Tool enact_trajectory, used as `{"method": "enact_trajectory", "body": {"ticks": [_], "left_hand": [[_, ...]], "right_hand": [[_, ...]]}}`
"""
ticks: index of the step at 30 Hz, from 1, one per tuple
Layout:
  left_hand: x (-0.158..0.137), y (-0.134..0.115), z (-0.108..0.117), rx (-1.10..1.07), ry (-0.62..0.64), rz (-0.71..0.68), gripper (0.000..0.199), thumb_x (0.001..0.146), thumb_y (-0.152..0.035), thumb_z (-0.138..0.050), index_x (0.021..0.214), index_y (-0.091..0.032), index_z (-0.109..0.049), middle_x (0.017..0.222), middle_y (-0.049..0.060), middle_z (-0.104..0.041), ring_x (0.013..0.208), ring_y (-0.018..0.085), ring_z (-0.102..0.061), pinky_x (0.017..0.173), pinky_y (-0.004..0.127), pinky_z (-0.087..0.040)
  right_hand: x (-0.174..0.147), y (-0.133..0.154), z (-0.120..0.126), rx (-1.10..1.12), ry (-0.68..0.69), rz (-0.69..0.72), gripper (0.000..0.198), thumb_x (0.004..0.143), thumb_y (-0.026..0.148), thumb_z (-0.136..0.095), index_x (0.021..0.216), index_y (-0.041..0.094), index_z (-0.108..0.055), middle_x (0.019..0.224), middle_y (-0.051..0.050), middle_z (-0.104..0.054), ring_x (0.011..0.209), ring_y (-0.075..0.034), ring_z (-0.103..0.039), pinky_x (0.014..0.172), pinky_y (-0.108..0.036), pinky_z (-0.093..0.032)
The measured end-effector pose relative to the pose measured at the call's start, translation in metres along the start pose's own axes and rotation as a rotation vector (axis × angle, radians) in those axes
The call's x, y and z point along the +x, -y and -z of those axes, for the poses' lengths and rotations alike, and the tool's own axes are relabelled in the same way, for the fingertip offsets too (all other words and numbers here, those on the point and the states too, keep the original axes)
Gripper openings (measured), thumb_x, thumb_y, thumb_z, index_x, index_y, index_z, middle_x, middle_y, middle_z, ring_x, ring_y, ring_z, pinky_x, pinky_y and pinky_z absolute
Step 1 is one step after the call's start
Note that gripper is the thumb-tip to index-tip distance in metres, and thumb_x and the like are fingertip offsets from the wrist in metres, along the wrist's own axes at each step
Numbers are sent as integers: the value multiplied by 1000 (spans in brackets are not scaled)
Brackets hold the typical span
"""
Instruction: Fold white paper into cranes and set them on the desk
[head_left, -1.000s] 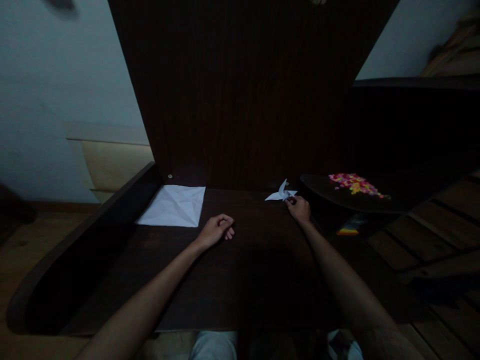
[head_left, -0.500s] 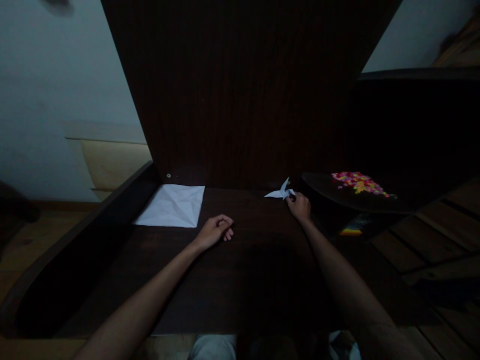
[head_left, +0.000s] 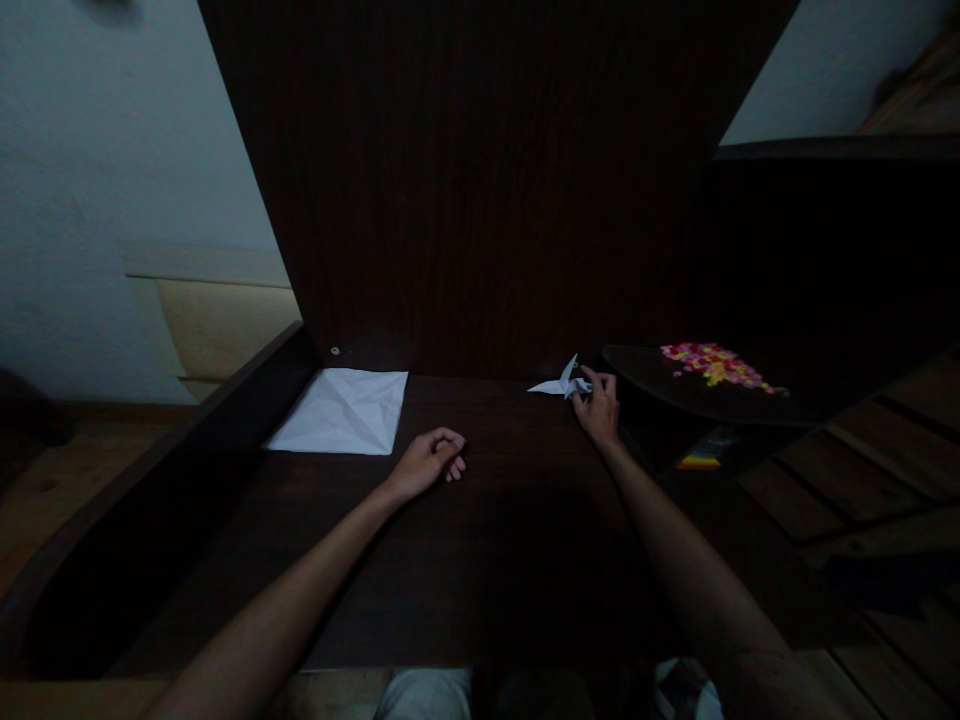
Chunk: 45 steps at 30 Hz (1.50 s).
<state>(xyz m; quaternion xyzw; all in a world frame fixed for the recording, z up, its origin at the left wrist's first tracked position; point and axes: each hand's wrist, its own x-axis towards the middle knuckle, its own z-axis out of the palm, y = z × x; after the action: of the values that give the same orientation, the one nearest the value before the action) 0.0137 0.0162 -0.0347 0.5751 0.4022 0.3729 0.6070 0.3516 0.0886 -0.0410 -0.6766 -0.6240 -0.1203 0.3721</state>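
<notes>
Your desk [head_left: 495, 415] carries the creased white sheet [head_left: 341, 412] at back left. Coloured bits [head_left: 716, 367] sit piled on the right-side shelf [head_left: 724, 407]. Your left hand [head_left: 429, 464] rests near the sheet, fingers loosely curled in. Your right hand [head_left: 598, 408]: thumb and index spread around the right end of the paper crane [head_left: 557, 387], desk's back right; can't tell contact.

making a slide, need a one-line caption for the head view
Right hand at a white origami figure, left hand beside a creased sheet of paper.
</notes>
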Motion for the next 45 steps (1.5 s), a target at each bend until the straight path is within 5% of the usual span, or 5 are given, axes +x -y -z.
{"method": "enact_trajectory", "body": {"ticks": [11, 45], "left_hand": [[0, 1, 0, 2, -2, -28, 28, 80, -39, -59, 91, -14, -53, 60, 1, -63, 49, 12, -59, 46, 21, -44], [1, 2, 0, 13, -1, -39, 32, 79, -43, -58, 90, -13, -54, 60, 1, -63, 49, 12, -59, 46, 21, -45]], "right_hand": [[-2, 1, -1, 15, 15, 89, 35, 81, 23, -48, 113, 16, -60, 110, -11, -46, 86, -19, -57, 76, -29, -48], [-2, -3, -6, -42, 5, 44, 38, 78, 27, -49, 116, 18, -51, 107, -11, -50, 86, -23, -58, 68, -33, -48]]}}
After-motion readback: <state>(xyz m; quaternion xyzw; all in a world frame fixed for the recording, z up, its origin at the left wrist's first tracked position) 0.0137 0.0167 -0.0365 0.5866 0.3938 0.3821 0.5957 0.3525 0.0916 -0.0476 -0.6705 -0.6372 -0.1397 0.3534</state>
